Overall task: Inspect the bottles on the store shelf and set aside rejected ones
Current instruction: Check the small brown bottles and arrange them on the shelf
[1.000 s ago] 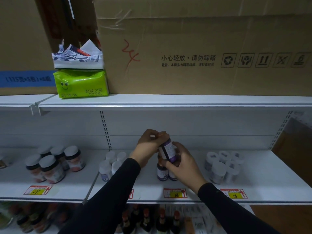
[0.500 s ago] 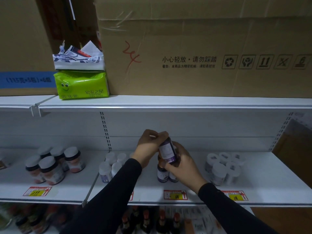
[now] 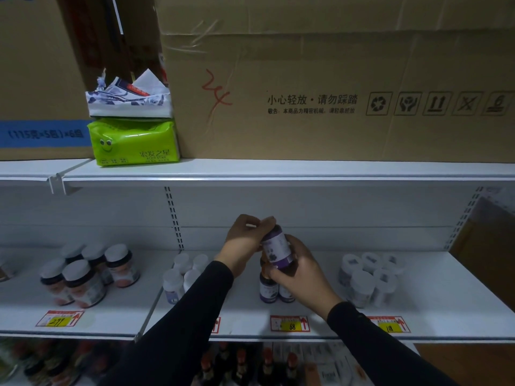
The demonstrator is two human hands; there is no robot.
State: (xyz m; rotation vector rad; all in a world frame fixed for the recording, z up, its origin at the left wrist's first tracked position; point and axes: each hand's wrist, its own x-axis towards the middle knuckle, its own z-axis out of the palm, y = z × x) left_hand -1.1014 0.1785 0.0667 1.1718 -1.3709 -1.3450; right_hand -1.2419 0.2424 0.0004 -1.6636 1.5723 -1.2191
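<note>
A small dark bottle with a white-and-purple label (image 3: 277, 249) is held tilted above the middle of the white metal shelf (image 3: 446, 288), lifted clear of it. Its cap end is pinched by the curled fingers of the left hand (image 3: 245, 242), and its lower body is gripped by the right hand (image 3: 302, 270), fingers wrapped round it. Directly beneath, two more dark purple-labelled bottles (image 3: 269, 288) stand touching each other near the shelf's front edge, partly hidden by the right hand. To the left, four small white-capped bottles (image 3: 182, 274) are clustered by the shelf divider; towards the right end, about six white-capped jars (image 3: 367, 280) are grouped. On the neighbouring shelf section at the left, five white-lidded dark jars (image 3: 83, 274) are counted. Three red-and-yellow price tags (image 3: 289, 324) are fully seen along the front edge. On the upper shelf, one green tissue pack (image 3: 133, 142) lies under one white patterned pack (image 3: 128, 100), beside a large cardboard box (image 3: 334, 79)
</note>
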